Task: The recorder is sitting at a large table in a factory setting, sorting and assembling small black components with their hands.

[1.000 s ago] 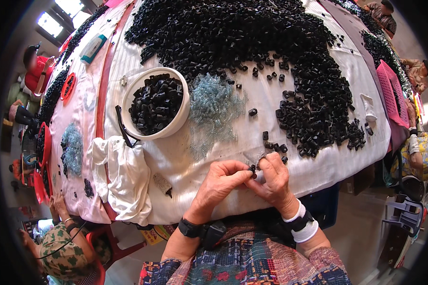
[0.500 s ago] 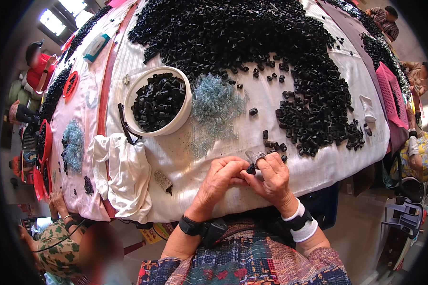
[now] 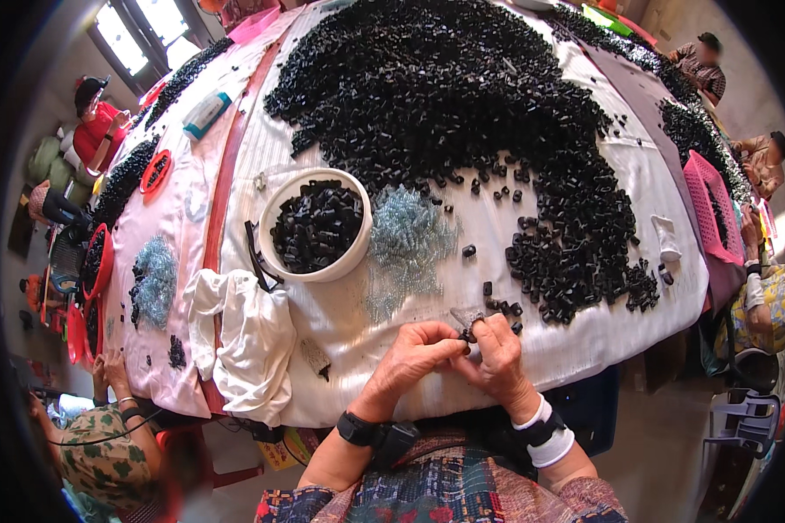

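My left hand and my right hand meet over the front edge of the white-covered table. Their fingertips are pinched together on a small black part, mostly hidden by the fingers. A greyish, half-clear piece sticks out beside my right index finger; its kind cannot be made out. Just beyond my hands lie several loose black plastic pieces. To the left is a heap of clear bluish coils, with a round white tub full of black pieces beside it.
A huge pile of black pieces covers the far table. Crumpled white cloth lies front left, near a speckled grey scrap. A small white cloth piece and a pink basket are at the right. Other people sit around the tables.
The view has tilted up, so the table's contents sit lower in the picture. My hands remain joined at the same spot, the left fingertips shifted slightly against the small black part.
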The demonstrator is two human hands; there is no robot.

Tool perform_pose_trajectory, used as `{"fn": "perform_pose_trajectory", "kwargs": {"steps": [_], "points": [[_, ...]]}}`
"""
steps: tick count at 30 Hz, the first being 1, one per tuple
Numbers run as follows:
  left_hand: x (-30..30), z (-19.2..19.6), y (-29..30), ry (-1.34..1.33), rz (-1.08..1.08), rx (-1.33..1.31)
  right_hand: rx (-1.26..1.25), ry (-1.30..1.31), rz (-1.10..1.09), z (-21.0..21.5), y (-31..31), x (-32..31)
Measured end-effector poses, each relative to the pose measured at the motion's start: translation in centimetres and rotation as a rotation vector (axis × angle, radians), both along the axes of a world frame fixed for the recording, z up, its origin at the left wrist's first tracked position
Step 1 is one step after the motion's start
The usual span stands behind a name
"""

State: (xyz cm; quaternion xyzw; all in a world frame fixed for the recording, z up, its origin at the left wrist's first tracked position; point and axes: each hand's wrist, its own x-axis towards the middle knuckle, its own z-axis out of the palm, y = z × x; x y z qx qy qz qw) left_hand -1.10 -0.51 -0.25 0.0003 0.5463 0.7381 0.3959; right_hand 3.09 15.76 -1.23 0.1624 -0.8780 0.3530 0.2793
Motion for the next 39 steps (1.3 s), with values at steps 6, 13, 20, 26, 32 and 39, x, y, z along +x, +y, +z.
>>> {"fn": "perform_pose_trajectory", "kwargs": {"steps": [6,13,20,26,32,39], "points": [[-0.4,1.3,-0.6,-0.067,0.121,0.136,-0.205,-0.003,-0.045,0.1,0.1,0.8],[-6.0,4.5,-4.5,0.163,0.611,0.313,-0.214,-0.041,-0.062,3.1,1.2,-2.1],[-8.4,5.8,-6.2,0.023,0.748,0.275,-0.246,-0.031,-0.196,3.9,4.3,-2.1],[-3.9,3.9,-4.2,-0.044,0.450,0.278,-0.128,-0.093,-0.291,1.6,5.3,0.2],[-0.8,1.2,-2.2,-0.148,0.307,0.186,-0.066,-0.125,-0.108,1.6,3.0,0.2],[0.1,0.2,-2.0,-0.177,0.295,0.156,0.178,-0.013,-0.018,1.2,1.6,-0.5]]}}
